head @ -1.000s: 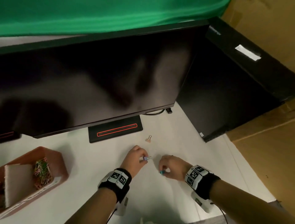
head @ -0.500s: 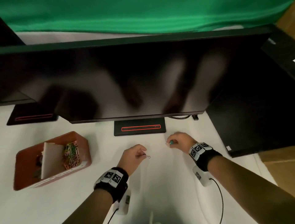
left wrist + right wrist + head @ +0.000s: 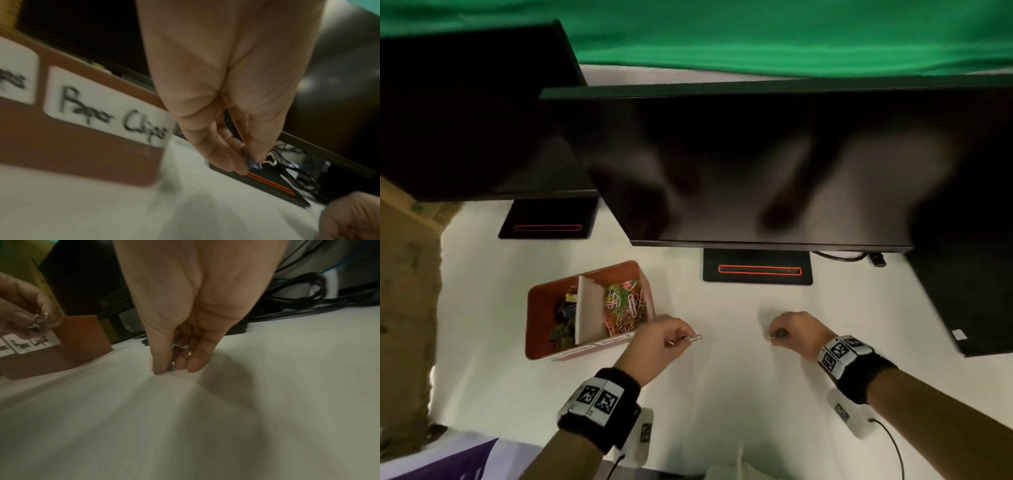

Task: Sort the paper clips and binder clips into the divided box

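The brown divided box (image 3: pixel 536 301) stands left of centre, dark binder clips in its left half, colourful paper clips (image 3: pixel 625 305) in its right half. Just right of the box, above the table, my left hand (image 3: pixel 683 337) pinches a blue binder clip (image 3: pixel 253 166) with its silver wire handle (image 3: pixel 695 337) sticking out. The box's near wall (image 3: pixel 82 154) carries a "Paper Clips" label (image 3: pixel 107 112). My right hand (image 3: pixel 777 334) holds a small binder clip (image 3: pixel 180 352), mostly hidden in its curled fingers. The right fingertips (image 3: pixel 159 369) touch the white table.
Two dark monitors on black stands (image 3: pixel 756 270) rise behind the hands. A black computer case (image 3: pixel 969 294) stands at the right and cables (image 3: pixel 298 288) lie behind it. A cardboard surface (image 3: pixel 407 274) borders the left edge of the white table (image 3: pixel 722 394).
The right hand reached to the orange clip by the monitor stand, which is gone from the table. Both hands have moved left towards the box. The view has swung left.
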The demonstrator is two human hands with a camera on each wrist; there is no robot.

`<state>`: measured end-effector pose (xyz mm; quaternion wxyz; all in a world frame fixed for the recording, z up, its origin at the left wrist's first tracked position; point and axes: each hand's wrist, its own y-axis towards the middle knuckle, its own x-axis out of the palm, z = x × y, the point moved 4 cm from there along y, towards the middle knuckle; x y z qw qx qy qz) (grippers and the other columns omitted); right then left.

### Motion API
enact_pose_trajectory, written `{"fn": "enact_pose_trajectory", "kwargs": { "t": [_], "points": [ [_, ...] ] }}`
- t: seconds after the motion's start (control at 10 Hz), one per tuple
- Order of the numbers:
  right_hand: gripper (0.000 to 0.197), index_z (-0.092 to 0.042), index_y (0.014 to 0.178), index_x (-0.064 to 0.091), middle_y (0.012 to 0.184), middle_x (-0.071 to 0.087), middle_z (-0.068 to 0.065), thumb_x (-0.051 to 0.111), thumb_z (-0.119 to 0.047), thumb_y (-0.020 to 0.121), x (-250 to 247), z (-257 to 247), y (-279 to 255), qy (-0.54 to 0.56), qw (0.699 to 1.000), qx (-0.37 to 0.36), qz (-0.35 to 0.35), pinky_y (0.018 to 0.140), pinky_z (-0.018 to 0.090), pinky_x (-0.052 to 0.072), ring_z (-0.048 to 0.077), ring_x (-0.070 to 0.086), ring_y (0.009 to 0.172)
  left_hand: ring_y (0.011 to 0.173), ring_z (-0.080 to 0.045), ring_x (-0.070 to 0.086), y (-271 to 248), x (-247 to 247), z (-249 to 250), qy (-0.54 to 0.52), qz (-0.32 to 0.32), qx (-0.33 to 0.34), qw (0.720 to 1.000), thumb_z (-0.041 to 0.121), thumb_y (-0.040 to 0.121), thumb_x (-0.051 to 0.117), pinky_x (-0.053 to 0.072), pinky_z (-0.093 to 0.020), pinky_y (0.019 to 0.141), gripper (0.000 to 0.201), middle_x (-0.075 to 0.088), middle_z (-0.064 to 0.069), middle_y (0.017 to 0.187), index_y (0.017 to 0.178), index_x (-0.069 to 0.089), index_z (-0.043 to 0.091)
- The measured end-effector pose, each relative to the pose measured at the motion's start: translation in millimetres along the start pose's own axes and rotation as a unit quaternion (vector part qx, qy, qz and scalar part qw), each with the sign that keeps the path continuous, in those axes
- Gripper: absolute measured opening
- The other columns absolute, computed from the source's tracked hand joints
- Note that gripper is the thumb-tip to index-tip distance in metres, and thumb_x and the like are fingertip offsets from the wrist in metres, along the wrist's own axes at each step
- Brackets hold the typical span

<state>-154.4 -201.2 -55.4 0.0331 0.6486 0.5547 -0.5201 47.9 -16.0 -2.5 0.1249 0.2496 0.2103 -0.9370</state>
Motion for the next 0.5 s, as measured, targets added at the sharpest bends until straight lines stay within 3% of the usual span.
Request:
{"fn": "enact_pose_trajectory", "kwargs": {
  "t": [0.1, 0.2, 0.3, 0.4, 0.5],
  "points": [
    [0.019, -0.016, 0.103, 0.066, 0.107, 0.065, 0.003, 0.059, -0.026, 0.089, 3, -58, 14, -0.03, 0.999, -0.043, -0.01, 0.083, 0.02, 0.041, 0.02, 0.059, 0.097, 0.083, -0.008, 0.065, -27, -49, -16, -0.014, 0.037, -0.025, 0.999, 0.012, 0.082, 0.067, 0.048, -0.011, 0.075, 0.016, 0.069, 0.002, 0.093, 0.087, 0.071, 0.027],
    [0.016, -0.015, 0.1, 0.068, 0.103, 0.065, 0.005, 0.062, -0.023, 0.087, -12, -135, 28, 0.002, 0.991, -0.126, 0.034, 0.086, 0.026, 0.048, 0.017, 0.06, 0.088, 0.082, -0.005, 0.065, -53, -106, -32, -0.044, 0.115, -0.053, 0.991, 0.012, 0.08, 0.069, 0.049, -0.013, 0.075, 0.016, 0.07, 0.006, 0.09, 0.085, 0.072, 0.027],
    [0.016, -0.017, 0.099, 0.068, 0.103, 0.065, 0.001, 0.065, -0.023, 0.085, -26, -222, 45, 0.034, 0.976, -0.202, 0.07, 0.087, 0.024, 0.048, 0.012, 0.058, 0.087, 0.081, -0.006, 0.066, -74, -155, -44, -0.095, 0.207, -0.072, 0.971, 0.009, 0.078, 0.071, 0.051, -0.019, 0.076, 0.013, 0.072, 0.005, 0.087, 0.081, 0.072, 0.022],
    [0.021, -0.015, 0.103, 0.067, 0.104, 0.065, 0.004, 0.066, -0.023, 0.084, -27, -300, 67, 0.059, 0.964, -0.244, 0.093, 0.089, 0.027, 0.047, 0.017, 0.059, 0.094, 0.075, -0.004, 0.066, -79, -186, -64, -0.12, 0.272, -0.103, 0.949, 0.011, 0.077, 0.072, 0.055, -0.03, 0.078, 0.01, 0.072, 0.007, 0.081, 0.084, 0.07, 0.018],
    [0.04, -0.016, 0.121, 0.056, 0.111, 0.065, 0.008, 0.064, -0.032, 0.086, -24, -354, 82, 0.11, 0.966, -0.223, 0.073, 0.09, 0.034, 0.051, 0.021, 0.062, 0.098, 0.09, -0.009, 0.066, -74, -198, -66, -0.104, 0.264, -0.11, 0.952, 0.031, 0.086, 0.061, 0.052, -0.036, 0.087, 0.01, 0.071, 0.005, 0.098, 0.095, 0.066, 0.032]
  ]
}}
